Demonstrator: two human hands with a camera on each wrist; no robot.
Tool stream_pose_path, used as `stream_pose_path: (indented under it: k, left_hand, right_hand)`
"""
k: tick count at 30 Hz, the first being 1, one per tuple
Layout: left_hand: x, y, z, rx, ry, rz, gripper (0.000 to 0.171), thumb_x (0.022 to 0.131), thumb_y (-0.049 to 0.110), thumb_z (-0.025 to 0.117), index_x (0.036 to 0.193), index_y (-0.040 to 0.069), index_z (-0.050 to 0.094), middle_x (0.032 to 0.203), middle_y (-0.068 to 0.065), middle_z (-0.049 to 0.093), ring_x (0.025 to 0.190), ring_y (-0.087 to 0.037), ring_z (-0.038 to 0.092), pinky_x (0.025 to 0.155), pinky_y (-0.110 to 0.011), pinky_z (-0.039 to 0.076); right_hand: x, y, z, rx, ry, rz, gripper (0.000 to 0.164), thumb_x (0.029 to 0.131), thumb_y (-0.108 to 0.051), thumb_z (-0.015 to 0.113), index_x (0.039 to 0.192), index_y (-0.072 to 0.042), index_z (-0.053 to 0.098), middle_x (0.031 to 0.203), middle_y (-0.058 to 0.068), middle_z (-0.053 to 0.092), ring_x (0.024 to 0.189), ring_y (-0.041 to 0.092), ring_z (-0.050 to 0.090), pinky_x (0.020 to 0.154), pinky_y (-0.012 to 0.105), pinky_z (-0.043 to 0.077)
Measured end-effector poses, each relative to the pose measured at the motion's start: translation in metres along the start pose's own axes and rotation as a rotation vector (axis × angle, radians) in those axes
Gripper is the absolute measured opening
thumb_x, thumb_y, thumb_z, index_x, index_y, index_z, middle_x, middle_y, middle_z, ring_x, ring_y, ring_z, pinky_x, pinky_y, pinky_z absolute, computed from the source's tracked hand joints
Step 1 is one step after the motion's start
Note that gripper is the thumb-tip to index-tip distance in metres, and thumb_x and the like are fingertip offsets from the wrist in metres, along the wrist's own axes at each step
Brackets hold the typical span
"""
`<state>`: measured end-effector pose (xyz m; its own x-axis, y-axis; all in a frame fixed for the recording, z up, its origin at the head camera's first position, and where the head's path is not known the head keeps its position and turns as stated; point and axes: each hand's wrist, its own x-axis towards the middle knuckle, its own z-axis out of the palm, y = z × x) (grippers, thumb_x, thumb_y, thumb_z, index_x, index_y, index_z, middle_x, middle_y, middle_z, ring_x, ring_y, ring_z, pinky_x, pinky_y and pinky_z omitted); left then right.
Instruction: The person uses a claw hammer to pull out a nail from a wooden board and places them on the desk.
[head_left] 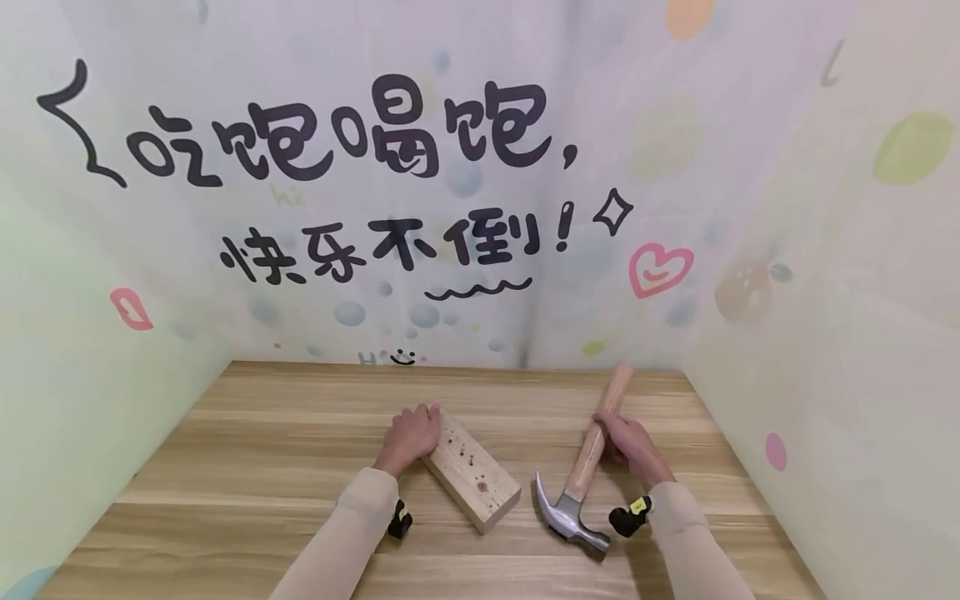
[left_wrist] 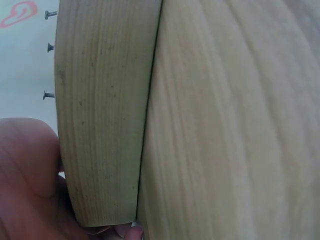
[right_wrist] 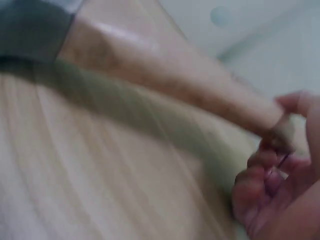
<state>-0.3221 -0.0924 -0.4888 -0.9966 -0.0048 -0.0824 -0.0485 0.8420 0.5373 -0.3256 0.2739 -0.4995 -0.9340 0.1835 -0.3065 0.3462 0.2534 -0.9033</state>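
My left hand (head_left: pixel 411 435) grips the far left end of a wooden block (head_left: pixel 480 479), which lies flat on the wood-grain table. Several nails (left_wrist: pixel 49 95) stick out of the block's upper face in the left wrist view, their heads standing proud. To the right, my right hand (head_left: pixel 633 446) holds a claw hammer (head_left: pixel 587 462) by its wooden handle, thumb and fingers around the grip. The metal hammer head (head_left: pixel 566 518) points toward me, low over the table, claw to the left. In the blurred right wrist view the handle (right_wrist: pixel 175 75) runs into the curled fingers (right_wrist: pixel 250 190).
The wood-grain table (head_left: pixel 262 467) spreads around both hands. A pale printed wall (head_left: pixel 480 333) with dark lettering rises behind it, and side walls (head_left: pixel 840 375) close in left and right. A black wrist camera (head_left: pixel 630 517) sits under the right sleeve.
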Motion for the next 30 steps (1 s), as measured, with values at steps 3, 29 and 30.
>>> stream_pose_path:
  k: [3,29,30]
  left_hand:
    - [0.001,0.0,0.003,0.008,0.002,0.008,0.061,0.101,0.043,0.018,0.14,0.001,0.038,0.14,-0.028,0.037,0.129,-0.049,0.03,0.101,-0.061,0.026]
    - [0.008,0.006,0.017,0.047,0.033,0.083,0.056,0.1,0.047,0.024,0.133,0.009,0.048,0.132,-0.021,0.047,0.122,-0.041,0.042,0.094,-0.059,0.036]
    - [0.008,0.007,0.017,0.04,0.038,0.088,0.055,0.1,0.046,0.025,0.133,0.008,0.049,0.131,-0.022,0.048,0.121,-0.041,0.042,0.094,-0.058,0.036]
  right_hand:
    - [0.002,0.003,-0.001,0.108,-0.025,-0.035,0.03,0.087,-0.037,0.057,0.091,-0.007,0.06,0.065,-0.003,0.059,0.061,0.009,0.056,0.059,0.025,0.047]
    - [-0.044,-0.03,0.026,0.953,-0.641,-0.564,0.03,0.104,-0.015,0.018,0.132,-0.008,0.029,0.129,0.016,0.049,0.119,0.041,0.049,0.103,0.061,0.023]
    - [-0.046,-0.031,0.028,0.965,-0.67,-0.578,0.033,0.104,-0.015,0.017,0.135,-0.009,0.025,0.13,0.017,0.047,0.119,0.041,0.05,0.102,0.062,0.023]
